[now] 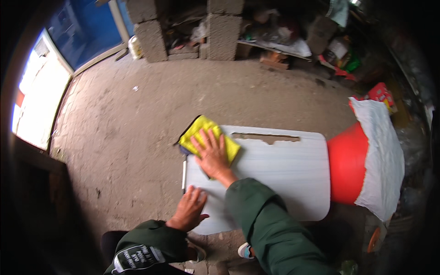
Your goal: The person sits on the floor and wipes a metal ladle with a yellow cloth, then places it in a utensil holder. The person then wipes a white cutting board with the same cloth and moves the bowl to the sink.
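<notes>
A small tabletop (pixel 275 172) with a pale wood-grain surface and rounded corners lies before me. My right hand (pixel 213 153) is flat on a yellow cloth (pixel 187 137) at its far left corner, fingers spread, pressing from above. The cloth has a dark edge and overhangs the corner. My left hand (pixel 188 209) rests at the near left edge of the tabletop, thumb apart from the fingers and nothing visible in it. Near the far edge runs a brown strip (pixel 264 137) with a jagged side; whether it is a slot or worn surface I cannot tell.
A red container (pixel 347 165), partly covered by white woven sheeting (pixel 381 158), stands right of the tabletop. Concrete-block shelving (pixel 221 36) with clutter lines the back. A blue door (pixel 91 31) is at upper left, beside a bright opening (pixel 41 99). Below show my shoes (pixel 244 250).
</notes>
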